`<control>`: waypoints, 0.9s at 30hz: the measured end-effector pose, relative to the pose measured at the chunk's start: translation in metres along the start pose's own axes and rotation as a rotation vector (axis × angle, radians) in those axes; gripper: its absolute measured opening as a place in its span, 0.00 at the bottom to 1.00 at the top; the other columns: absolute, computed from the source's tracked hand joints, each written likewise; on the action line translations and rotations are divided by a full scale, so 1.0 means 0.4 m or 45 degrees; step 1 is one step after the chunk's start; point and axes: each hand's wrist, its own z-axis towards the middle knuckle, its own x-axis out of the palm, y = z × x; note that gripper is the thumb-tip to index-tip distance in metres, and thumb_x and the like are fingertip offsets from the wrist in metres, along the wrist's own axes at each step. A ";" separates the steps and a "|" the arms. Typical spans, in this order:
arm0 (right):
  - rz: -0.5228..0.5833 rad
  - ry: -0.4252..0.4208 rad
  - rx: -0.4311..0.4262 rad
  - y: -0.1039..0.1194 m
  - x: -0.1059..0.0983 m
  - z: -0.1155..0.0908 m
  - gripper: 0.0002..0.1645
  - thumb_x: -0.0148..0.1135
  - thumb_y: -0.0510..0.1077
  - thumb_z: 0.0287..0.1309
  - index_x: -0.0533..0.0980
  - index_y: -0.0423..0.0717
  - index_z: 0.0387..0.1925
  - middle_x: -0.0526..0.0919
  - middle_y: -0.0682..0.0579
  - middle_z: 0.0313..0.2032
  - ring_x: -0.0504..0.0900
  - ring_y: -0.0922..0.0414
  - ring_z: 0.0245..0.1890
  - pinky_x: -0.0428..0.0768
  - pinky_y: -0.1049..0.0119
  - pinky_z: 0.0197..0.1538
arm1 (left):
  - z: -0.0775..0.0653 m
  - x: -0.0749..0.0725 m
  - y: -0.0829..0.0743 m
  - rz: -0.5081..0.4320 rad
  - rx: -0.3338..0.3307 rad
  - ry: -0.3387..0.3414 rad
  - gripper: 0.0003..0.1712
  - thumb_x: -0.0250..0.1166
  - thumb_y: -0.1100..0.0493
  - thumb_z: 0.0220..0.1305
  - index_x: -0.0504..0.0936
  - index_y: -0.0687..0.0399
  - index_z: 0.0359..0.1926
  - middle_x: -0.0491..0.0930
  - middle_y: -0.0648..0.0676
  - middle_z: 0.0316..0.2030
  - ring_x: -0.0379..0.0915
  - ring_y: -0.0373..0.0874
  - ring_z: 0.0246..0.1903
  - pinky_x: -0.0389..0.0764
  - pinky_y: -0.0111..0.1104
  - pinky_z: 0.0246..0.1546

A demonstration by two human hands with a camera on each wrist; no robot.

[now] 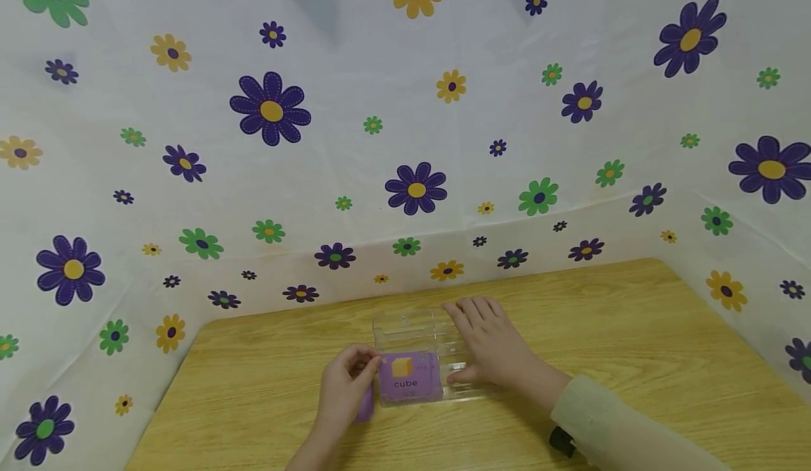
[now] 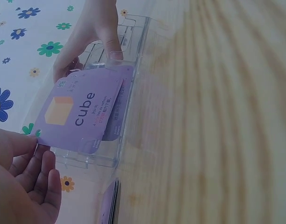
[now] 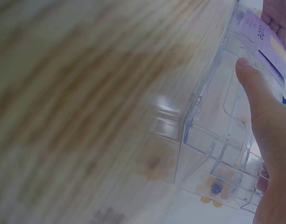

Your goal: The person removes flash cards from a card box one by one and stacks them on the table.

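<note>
My left hand [image 1: 346, 388] pinches the left edge of a purple card [image 2: 70, 114] printed with an orange cube and the word "cube". The card lies slanted over a clear plastic box [image 1: 405, 327], with another purple card [image 2: 116, 126] under it in the left wrist view. Spanning the box's right part, my right hand [image 1: 491, 341] grips it, thumb on the near side and fingers at the far edge. In the right wrist view the thumb [image 3: 253, 81] shows over the box, the fingers mostly hidden behind.
A stack of purple cards [image 1: 364, 406] sits on the wooden table [image 1: 253, 386] beside the left hand, partly covered by it. Behind the table hangs a white flowered cloth [image 1: 355, 154], which also encloses both sides.
</note>
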 end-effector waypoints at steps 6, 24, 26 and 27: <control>0.002 0.008 0.003 0.000 -0.003 0.002 0.78 0.74 0.87 0.34 0.63 0.44 0.76 0.74 0.45 0.64 0.72 0.47 0.63 0.72 0.47 0.71 | 0.000 0.000 -0.002 -0.020 -0.002 -0.002 0.03 0.69 0.69 0.69 0.85 0.65 0.42 0.90 0.60 0.36 0.77 0.32 0.32 0.80 0.23 0.36; 0.008 0.000 0.007 0.002 -0.005 0.003 0.78 0.76 0.87 0.33 0.64 0.43 0.76 0.75 0.44 0.64 0.73 0.46 0.63 0.72 0.46 0.71 | -0.003 -0.007 -0.009 -0.068 -0.005 -0.001 0.05 0.68 0.68 0.71 0.84 0.66 0.45 0.90 0.59 0.39 0.79 0.34 0.34 0.81 0.23 0.38; 0.008 0.004 0.007 0.002 -0.005 0.003 0.78 0.75 0.87 0.33 0.64 0.43 0.76 0.75 0.44 0.64 0.73 0.47 0.63 0.72 0.46 0.71 | -0.003 -0.007 -0.009 -0.071 -0.005 -0.009 0.05 0.68 0.68 0.71 0.84 0.66 0.45 0.90 0.59 0.39 0.78 0.34 0.34 0.81 0.23 0.38; 0.008 0.005 0.007 0.002 -0.005 0.002 0.78 0.75 0.87 0.33 0.64 0.43 0.76 0.75 0.44 0.64 0.73 0.47 0.63 0.72 0.47 0.71 | -0.003 -0.007 -0.009 -0.073 -0.002 -0.013 0.05 0.68 0.68 0.71 0.84 0.66 0.45 0.90 0.59 0.39 0.78 0.33 0.34 0.81 0.23 0.38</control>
